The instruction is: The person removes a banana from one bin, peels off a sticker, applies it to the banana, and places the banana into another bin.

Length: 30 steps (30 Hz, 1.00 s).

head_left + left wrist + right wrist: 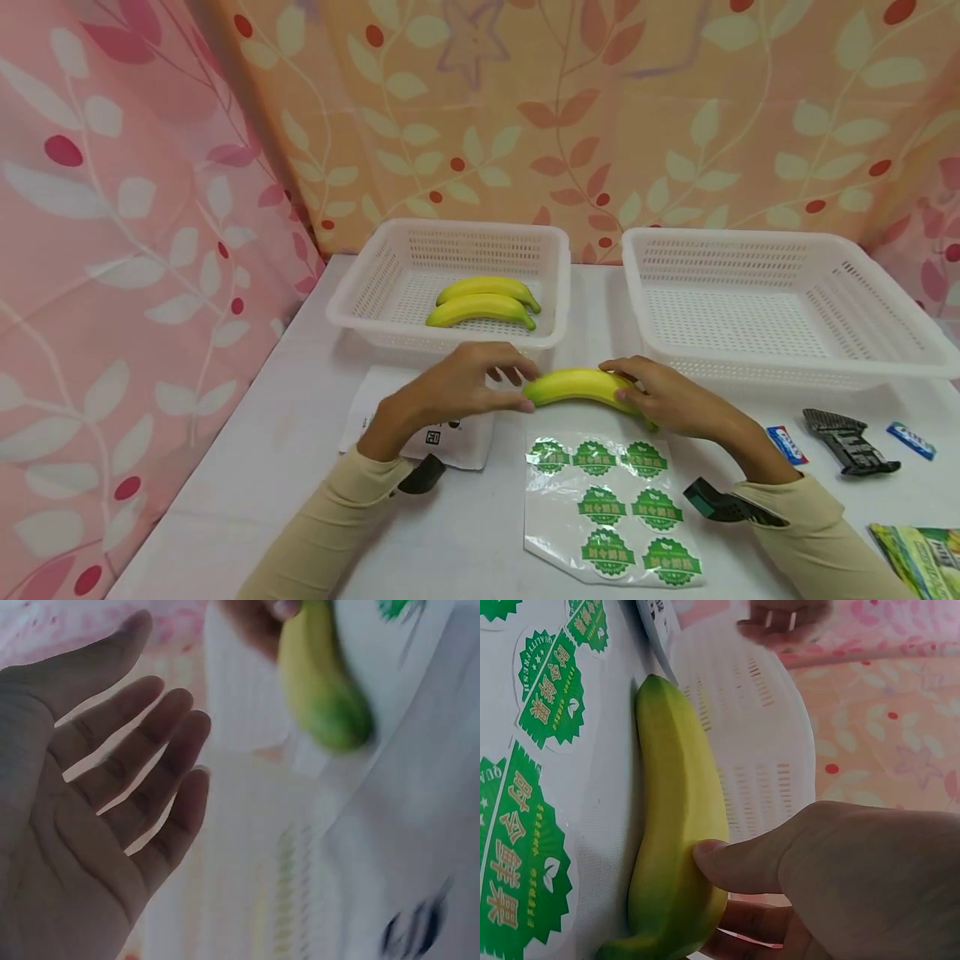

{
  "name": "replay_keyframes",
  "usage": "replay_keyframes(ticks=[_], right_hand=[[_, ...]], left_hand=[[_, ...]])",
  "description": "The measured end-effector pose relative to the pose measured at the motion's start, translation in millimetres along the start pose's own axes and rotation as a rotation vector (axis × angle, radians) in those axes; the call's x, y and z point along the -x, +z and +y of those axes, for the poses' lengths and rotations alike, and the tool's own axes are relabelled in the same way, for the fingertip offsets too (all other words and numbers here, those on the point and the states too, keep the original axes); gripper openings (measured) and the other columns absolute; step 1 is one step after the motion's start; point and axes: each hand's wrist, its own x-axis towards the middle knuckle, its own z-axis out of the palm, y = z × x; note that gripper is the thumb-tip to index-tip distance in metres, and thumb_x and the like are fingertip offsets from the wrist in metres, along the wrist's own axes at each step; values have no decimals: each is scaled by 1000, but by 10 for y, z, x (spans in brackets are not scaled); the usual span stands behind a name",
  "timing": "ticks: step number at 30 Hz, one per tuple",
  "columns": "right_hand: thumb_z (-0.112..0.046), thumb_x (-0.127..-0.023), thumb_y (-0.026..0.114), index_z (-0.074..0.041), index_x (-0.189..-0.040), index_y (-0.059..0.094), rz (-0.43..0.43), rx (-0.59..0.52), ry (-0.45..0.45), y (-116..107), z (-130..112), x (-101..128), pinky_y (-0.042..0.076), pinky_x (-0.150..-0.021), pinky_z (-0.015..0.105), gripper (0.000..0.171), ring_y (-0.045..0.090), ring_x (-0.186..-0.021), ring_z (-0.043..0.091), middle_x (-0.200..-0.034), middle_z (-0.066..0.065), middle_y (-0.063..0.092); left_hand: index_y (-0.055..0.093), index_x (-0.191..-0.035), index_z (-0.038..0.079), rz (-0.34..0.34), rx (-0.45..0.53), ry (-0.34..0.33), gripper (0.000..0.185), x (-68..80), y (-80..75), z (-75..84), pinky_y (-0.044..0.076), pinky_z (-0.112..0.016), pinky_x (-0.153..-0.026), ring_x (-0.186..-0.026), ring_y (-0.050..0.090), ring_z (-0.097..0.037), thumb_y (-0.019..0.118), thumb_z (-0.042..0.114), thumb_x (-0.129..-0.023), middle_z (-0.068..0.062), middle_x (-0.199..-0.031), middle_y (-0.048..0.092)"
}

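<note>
A yellow banana with green ends lies on the white table just behind a sheet of green round stickers. My right hand holds it near its stem end, the thumb on one side, as the right wrist view shows. Beside the other end is my left hand, fingers spread and loosely bent. In the left wrist view a gap shows between that palm and the banana. Two more bananas lie side by side in the left white basket.
A second white basket stands at the back right. Under my left forearm lies a white printed packet. To the right are small blue-and-white packets, a black crumpled item and a green-yellow packet. Patterned cloth hangs behind.
</note>
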Motion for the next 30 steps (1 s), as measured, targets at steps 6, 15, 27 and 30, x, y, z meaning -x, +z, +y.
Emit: replay_keyframes(ticks=[6, 15, 27, 30], right_hand=[[-14, -107, 62, -1, -147, 58, -1, 5, -2, 5, -1, -3, 45, -110, 67, 42, 59, -125, 38, -143, 23, 61], [-14, -107, 62, -1, -148, 57, 3, 12, 6, -8, 12, 12, 45, -110, 67, 43, 58, -126, 39, -144, 25, 60], [-17, -107, 63, 0, -149, 55, 5, 31, 13, -13, 12, 14, 45, -110, 68, 46, 58, -129, 42, -145, 26, 59], [-21, -106, 66, 0, -151, 54, 8, 49, 23, -13, -44, 20, 43, -111, 69, 51, 54, -135, 46, -149, 26, 57]], left_hand=[[66, -141, 11, -187, 38, -85, 64, -82, 364, -11, 52, -36, -107, -125, 63, -23, 91, 31, -86, -5, -136, 67], [53, -155, 25, -332, -166, -161, 87, -88, 627, -55, 44, -27, -107, -125, 48, -9, 95, 37, -79, 1, -141, 53], [56, -153, 19, -319, -190, -162, 77, -99, 656, -34, 47, -20, -96, -106, 52, -7, 92, 23, -85, 2, -134, 55], [58, -151, 16, -313, -175, -163, 74, -108, 661, -30, 48, -20, -99, -111, 55, -5, 92, 18, -85, 2, -136, 59]])
